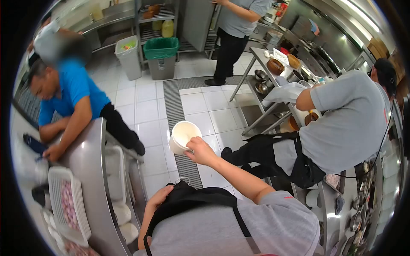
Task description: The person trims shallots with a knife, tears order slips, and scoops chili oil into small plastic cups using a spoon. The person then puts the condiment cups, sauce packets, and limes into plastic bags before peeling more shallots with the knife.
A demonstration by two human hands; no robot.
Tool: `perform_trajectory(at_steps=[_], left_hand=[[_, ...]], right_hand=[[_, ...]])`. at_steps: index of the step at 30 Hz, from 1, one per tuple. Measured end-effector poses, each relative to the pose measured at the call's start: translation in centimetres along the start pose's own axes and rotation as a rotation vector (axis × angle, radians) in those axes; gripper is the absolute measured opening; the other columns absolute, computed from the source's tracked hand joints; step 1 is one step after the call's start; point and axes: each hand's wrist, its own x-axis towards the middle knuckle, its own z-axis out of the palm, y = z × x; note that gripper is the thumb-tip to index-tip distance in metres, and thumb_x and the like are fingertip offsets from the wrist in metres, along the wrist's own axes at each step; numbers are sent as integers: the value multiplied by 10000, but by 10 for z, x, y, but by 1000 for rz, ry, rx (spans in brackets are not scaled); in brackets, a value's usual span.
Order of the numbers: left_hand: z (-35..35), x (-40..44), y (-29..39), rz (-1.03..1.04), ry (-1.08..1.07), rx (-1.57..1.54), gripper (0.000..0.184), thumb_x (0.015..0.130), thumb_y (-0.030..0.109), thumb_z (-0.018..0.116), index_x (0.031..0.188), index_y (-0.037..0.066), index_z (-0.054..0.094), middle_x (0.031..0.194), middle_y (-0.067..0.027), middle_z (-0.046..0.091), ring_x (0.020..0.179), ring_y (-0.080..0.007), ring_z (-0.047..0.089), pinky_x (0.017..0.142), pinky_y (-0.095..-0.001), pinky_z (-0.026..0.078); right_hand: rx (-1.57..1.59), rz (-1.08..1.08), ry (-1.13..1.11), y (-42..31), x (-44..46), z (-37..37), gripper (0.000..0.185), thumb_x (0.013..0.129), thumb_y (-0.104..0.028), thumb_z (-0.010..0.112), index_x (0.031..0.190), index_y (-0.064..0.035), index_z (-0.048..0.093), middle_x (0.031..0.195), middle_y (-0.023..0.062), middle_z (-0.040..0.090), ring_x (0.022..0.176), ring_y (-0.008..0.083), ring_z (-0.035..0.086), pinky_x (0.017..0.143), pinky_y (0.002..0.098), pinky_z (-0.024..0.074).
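My right hand (201, 151) holds a white round tub (174, 144) by its rim, with the thumb and fingers closed on the side nearest me. The tub is tilted so that its pale inside shows, and I see nothing in it. At my waist, my left hand (159, 197) lies against the edge of my black apron (192, 194). Its fingertips are partly hidden there, so its grip is unclear. A thin pale wire loop (183, 179) shows just beyond the apron; what it belongs to is hidden.
On my left is a steel counter (96, 170) with a white basket (54, 175) of small pinkish bulbs; a person in blue leans there. Another person (341, 119) bends over a prep table (260, 53) at right. Lined bins (162, 70) and a standing person (232, 47) are ahead. A floor grate (174, 102) crosses the tiles.
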Motion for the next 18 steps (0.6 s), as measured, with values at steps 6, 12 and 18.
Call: perform_trajectory(at_steps=[6, 12, 18], left_hand=[[-75, 80, 82, 207, 19, 313, 438, 921, 365, 377, 1133, 9, 519, 1101, -71, 549, 1028, -159, 473, 907, -261, 339], [-161, 198, 113, -18, -187, 41, 482, 919, 408, 350, 1162, 24, 512, 1114, -63, 547, 1038, -165, 467, 897, -296, 353], [-174, 267, 144, -256, -68, -35, 581, 904, 467, 353, 1125, -45, 514, 1106, -115, 552, 1000, -179, 498, 893, -284, 361]], right_hand=[[-189, 142, 163, 112, 122, -38, 184, 662, -137, 660, 778, -27, 570, 789, 145, 542, 820, 328, 508, 735, 396, 438], [-532, 500, 323, 243, 191, -171, 206, 683, -171, 597, 818, -15, 597, 863, 194, 588, 808, 348, 573, 732, 424, 466], [-819, 844, 447, 401, 183, -363, 311, 728, -214, 564, 989, -47, 588, 904, 204, 596, 856, 353, 576, 758, 420, 463]])
